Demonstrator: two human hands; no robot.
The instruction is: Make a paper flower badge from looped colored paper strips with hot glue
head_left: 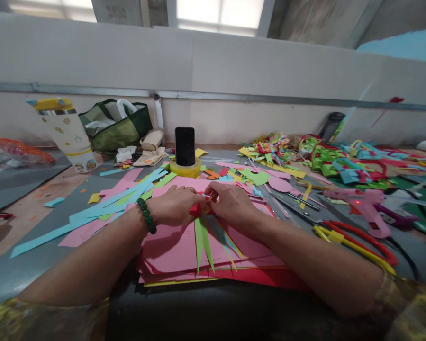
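Both my hands meet over a stack of pink paper (173, 246), with red and yellow sheets showing at its lower edge. My left hand (177, 204), with a green bead bracelet (146, 216) at the wrist, has its fingers closed on a small paper ornament (196, 209) with a red part. Pointed green paper strips (203, 241) hang from it toward me, beside thin blue and yellow ones. My right hand (229, 201) pinches the ornament's other side, where red, yellow and white bits show. Its middle is hidden by my fingers.
Scissors (358, 241) and a pink glue gun (371, 208) lie at right. A phone (185, 147) stands on a yellow tape roll (186, 168). Blue paper strips (92, 215) lie at left, near a tumbler (68, 135) and a green bag (118, 130). Colourful paper pieces (269, 147) are heaped at the back right.
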